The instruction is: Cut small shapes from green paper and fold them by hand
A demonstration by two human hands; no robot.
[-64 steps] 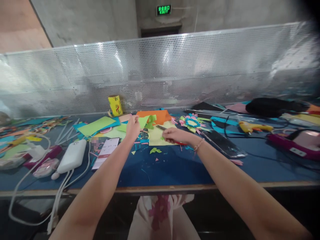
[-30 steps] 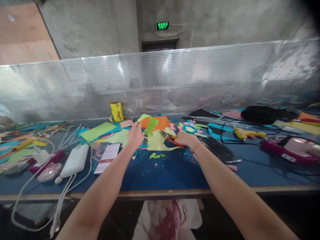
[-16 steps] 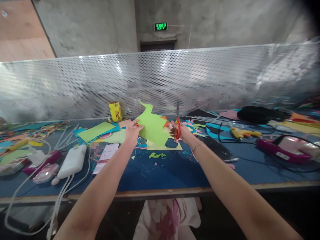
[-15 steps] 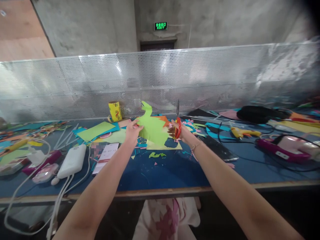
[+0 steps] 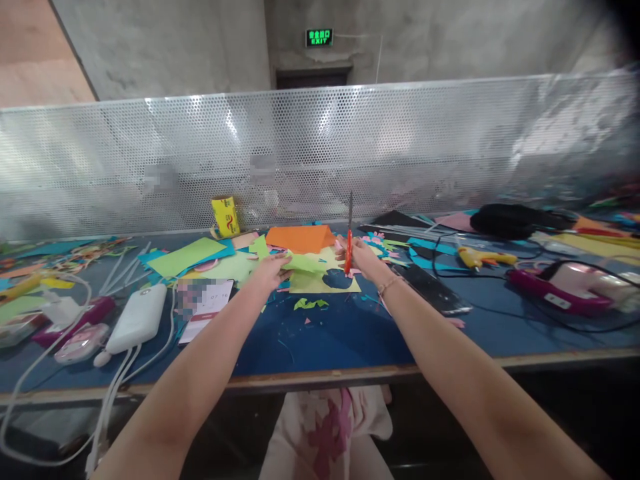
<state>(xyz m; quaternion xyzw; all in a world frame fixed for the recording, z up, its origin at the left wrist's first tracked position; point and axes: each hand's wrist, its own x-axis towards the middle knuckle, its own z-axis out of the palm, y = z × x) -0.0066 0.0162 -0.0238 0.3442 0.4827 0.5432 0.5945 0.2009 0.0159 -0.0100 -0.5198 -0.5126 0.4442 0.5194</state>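
Note:
My left hand (image 5: 274, 270) pinches a sheet of lime-green paper (image 5: 306, 263) with a cut, uneven outline, tilted nearly flat above the table. In my right hand (image 5: 364, 259) is a pair of red-handled scissors (image 5: 349, 248), its blades pointing up and away from me. The scissors are apart from the green paper, just to its right. Behind both hands lies an orange sheet (image 5: 297, 237). Below the green paper is a pale yellow sheet (image 5: 320, 287) with a dark gap at its right part.
Left of my hands are a phone (image 5: 209, 310), a white power bank (image 5: 137, 319) with cables and a yellow packet (image 5: 226, 217). To the right lie a dark phone-like slab (image 5: 435, 289), a yellow glue gun (image 5: 485, 257) and a magenta case (image 5: 560, 293). A perforated metal screen (image 5: 300, 153) stands behind.
The green paper has gone from upright to nearly flat and lower, uncovering more of the orange sheet. The scissors have turned slightly in my right hand. The view has tilted down a little.

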